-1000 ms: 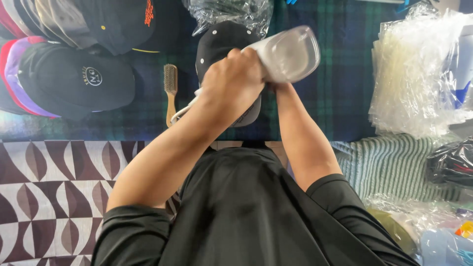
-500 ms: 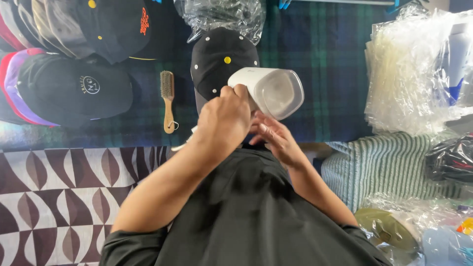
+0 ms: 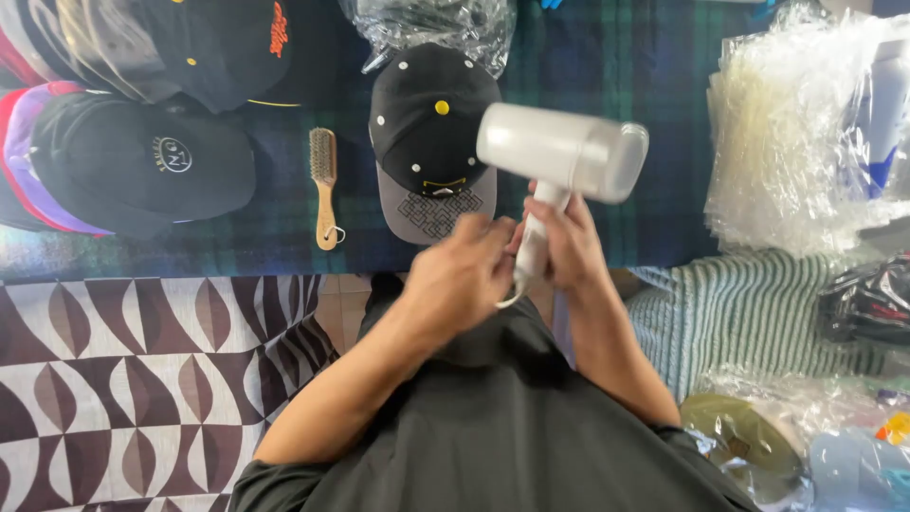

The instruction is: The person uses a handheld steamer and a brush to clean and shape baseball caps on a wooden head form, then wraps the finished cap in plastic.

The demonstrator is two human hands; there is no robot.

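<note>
Both hands are up in front of the chest, above the near edge of the plaid-covered desk (image 3: pixel 645 142). The right hand (image 3: pixel 567 245) is wrapped around the handle of the white handheld steamer (image 3: pixel 561 152), fingers closed tight on the slim grip. The steamer's bulky body rises straight out of the top of that fist and spreads sideways, blurred, its wide end toward the right. The left hand (image 3: pixel 462 275) sits just beside the handle's lower end, fingers curled in toward it and toward the white cord (image 3: pixel 507 296) looping out below; motion blur hides whether they really pinch anything, so that grip cannot be called.

Just behind the steamer, lying flat on the desk, is a black cap with a grey brim (image 3: pixel 431 133), white dots and a yellow button on top, brim pointing toward the person. The steamer's left end overlaps the cap's right side in the view.

Left of that cap lies a small wooden brush (image 3: pixel 325 185), handle toward the near edge. Further left, a heap of dark caps (image 3: pixel 142 156) fills the far left corner. A stack of clear plastic bags (image 3: pixel 796 142) sits along the right edge, with a striped green towel (image 3: pixel 749 313) nearer the person.
</note>
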